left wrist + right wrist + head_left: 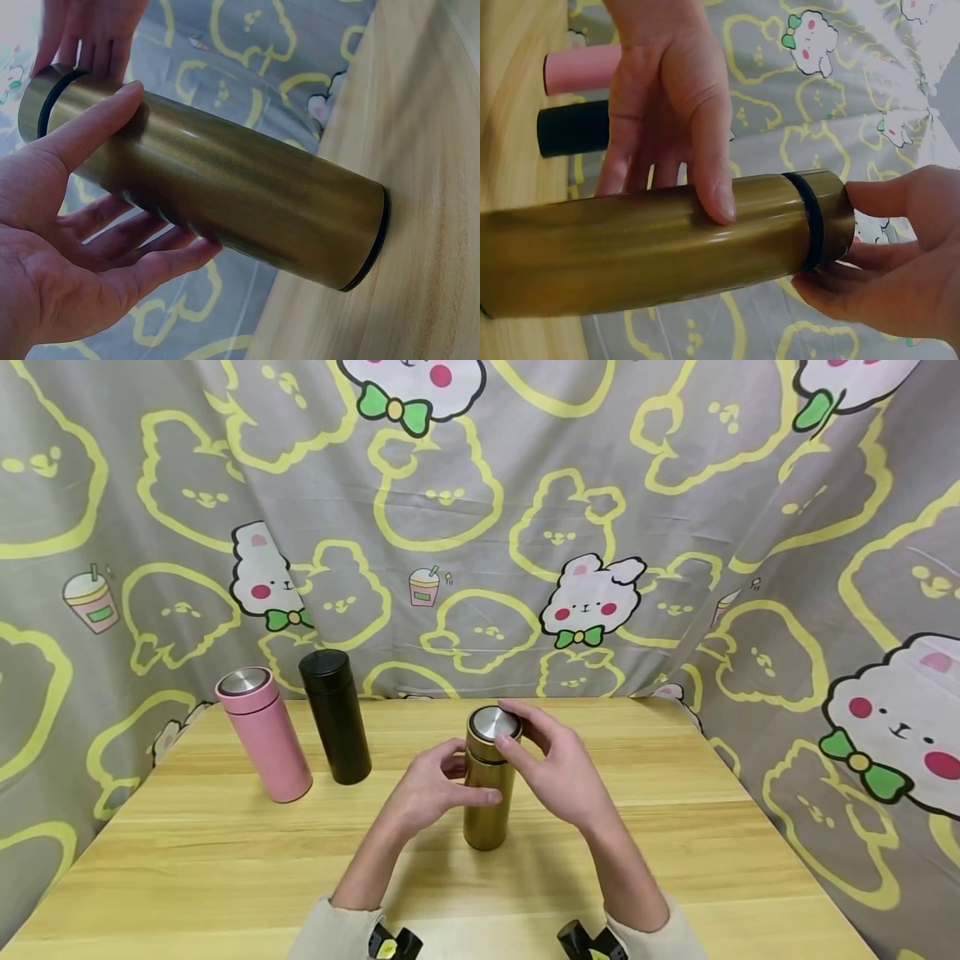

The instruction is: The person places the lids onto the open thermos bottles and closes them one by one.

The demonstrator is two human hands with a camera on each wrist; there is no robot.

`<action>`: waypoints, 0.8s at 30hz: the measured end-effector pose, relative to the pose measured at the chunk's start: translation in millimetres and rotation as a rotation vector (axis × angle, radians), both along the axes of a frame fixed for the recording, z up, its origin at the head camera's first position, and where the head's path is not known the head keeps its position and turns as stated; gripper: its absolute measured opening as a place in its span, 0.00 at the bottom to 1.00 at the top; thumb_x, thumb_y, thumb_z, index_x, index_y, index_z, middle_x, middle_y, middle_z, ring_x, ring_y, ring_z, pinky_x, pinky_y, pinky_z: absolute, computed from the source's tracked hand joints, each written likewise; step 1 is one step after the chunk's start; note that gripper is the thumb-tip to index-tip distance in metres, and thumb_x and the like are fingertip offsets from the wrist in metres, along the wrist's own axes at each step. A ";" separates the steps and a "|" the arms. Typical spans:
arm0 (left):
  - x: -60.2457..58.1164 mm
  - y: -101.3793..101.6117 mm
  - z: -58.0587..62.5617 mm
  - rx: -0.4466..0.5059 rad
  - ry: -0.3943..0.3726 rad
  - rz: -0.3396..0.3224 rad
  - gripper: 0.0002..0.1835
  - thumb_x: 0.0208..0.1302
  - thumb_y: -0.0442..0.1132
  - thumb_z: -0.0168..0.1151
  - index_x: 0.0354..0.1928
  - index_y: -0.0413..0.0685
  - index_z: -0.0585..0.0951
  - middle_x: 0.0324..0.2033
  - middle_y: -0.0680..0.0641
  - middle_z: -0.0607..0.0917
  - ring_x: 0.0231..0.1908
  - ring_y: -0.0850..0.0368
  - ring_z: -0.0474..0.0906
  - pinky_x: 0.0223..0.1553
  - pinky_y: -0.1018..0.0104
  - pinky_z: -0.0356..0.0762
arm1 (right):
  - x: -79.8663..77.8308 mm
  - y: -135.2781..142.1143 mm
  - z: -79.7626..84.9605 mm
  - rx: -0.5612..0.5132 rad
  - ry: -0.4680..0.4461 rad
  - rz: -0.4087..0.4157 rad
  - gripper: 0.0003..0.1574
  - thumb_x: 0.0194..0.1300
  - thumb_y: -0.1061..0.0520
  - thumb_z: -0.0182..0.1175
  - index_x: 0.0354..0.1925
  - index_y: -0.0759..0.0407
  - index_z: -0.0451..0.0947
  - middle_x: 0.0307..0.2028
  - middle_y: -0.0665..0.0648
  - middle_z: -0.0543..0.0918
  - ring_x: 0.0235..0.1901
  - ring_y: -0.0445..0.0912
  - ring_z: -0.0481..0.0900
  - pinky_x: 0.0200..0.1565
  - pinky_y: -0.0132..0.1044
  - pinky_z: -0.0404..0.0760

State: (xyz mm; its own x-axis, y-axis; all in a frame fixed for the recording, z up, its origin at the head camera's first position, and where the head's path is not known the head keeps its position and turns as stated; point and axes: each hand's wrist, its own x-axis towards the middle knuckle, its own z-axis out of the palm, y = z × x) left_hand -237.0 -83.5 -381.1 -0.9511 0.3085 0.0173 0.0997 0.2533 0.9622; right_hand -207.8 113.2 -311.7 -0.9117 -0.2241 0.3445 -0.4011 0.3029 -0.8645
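Observation:
A gold thermos (486,828) stands upright on the wooden table (645,860), in front of the person. The left hand (429,789) holds its body, thumb across the near side and fingers round the far side. Its silver-topped lid (495,723) is gripped by the right hand (561,770), with the thumb on one side and the fingers on the other. A dark ring shows between lid and body in the right wrist view, with the lid (835,214) seated against it. The base of the thermos body (300,202) meets the tabletop in the left wrist view.
To the left stand a pink thermos (268,743) with a silver top and a black thermos (337,727) close beside it. A grey curtain (480,568) with yellow cartoon outlines hangs behind the table and along its sides.

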 end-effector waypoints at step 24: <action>0.0 0.3 -0.2 -0.005 0.013 0.001 0.34 0.45 0.54 0.83 0.56 0.61 0.80 0.53 0.53 0.85 0.58 0.53 0.81 0.61 0.48 0.77 | -5.2 5.3 -1.5 -0.078 -0.096 0.089 0.30 0.72 0.56 0.63 0.69 0.54 0.72 0.69 0.58 0.73 0.71 0.49 0.70 0.69 0.46 0.71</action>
